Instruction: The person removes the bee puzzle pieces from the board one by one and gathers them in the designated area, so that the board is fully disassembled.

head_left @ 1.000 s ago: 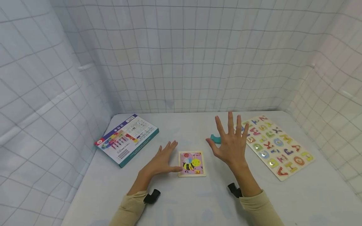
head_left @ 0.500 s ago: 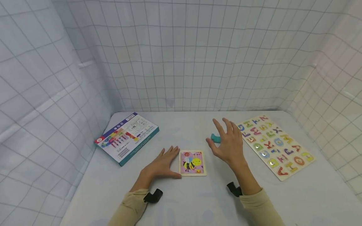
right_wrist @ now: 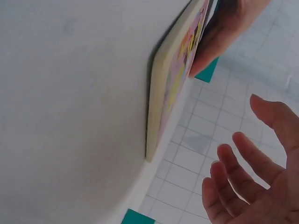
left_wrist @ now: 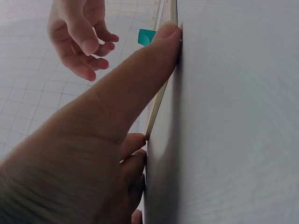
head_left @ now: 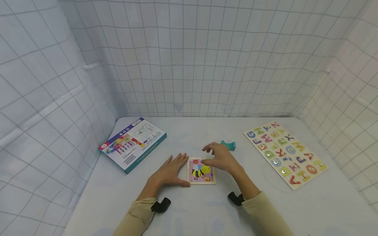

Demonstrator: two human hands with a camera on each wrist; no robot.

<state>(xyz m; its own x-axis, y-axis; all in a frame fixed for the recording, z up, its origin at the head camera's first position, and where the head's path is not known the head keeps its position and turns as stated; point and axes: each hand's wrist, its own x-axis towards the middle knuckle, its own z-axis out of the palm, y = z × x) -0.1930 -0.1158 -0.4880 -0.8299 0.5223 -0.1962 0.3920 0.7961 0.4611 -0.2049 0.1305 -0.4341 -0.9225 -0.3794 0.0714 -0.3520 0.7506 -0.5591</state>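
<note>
A small square bee picture puzzle (head_left: 197, 177) with a pale wooden rim lies flat on the table. My left hand (head_left: 167, 172) rests at its left side, fingers spread and straight. In the left wrist view the thumb (left_wrist: 159, 42) touches the puzzle's edge near one corner, and a fingertip meets another corner. My right hand (head_left: 223, 159) hovers over the puzzle's upper right part. Its fingers are loosely bent and hold nothing; the right wrist view shows a gap between this hand (right_wrist: 252, 177) and the puzzle (right_wrist: 156, 102). Just beyond it lies a teal curved block (head_left: 229, 145).
A flat box (head_left: 133, 144) with a teal side lies at the back left. On the right is a wooden alphabet puzzle board (head_left: 286, 154) with colourful letters. White gridded cloth walls (head_left: 189, 65) enclose the white table (head_left: 195, 213) at the back and sides.
My right hand has come left and nearer, from beside the teal block to above the bee puzzle, its spread fingers now bent. My left hand has lowered against the puzzle's left edge.
</note>
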